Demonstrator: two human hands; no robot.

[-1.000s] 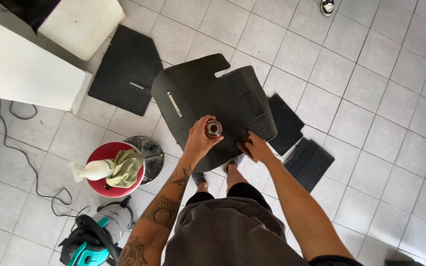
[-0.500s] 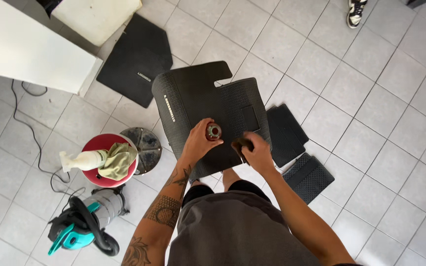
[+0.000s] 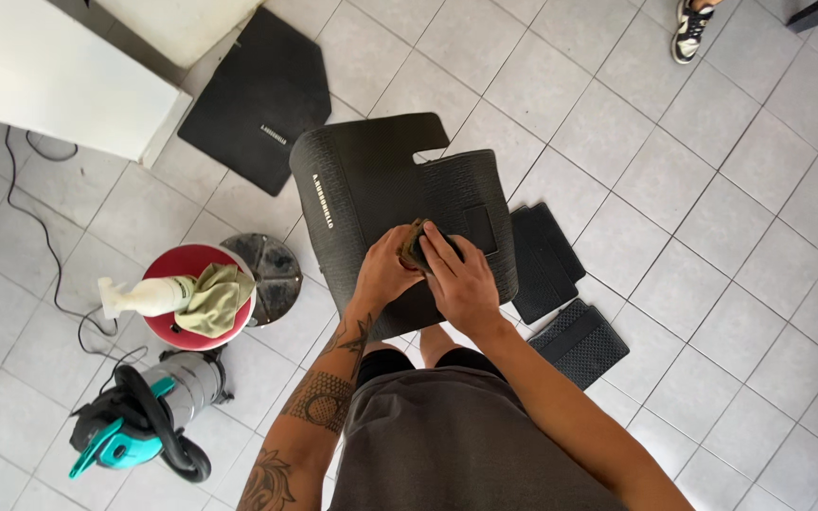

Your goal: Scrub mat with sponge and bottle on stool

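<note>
a small round tin (image 3: 417,248) sits clasped between both hands (image 3: 428,274) above the black car mat (image 3: 371,189).

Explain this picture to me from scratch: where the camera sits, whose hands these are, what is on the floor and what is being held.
There is no machine here. The camera is worn on a person's head and looks straight down, so you see their own arms and shirt from above. The left hand and right hand meet around a small round thing, mostly hidden, so I cannot tell what it is. They hold it over a large black car mat. More black mats lie about on the grey tiled floor. To the left stands a red stool with a spray bottle and a green cloth on it, and below it a teal and black vacuum cleaner. Another person's shoe shows at the top.
</note>
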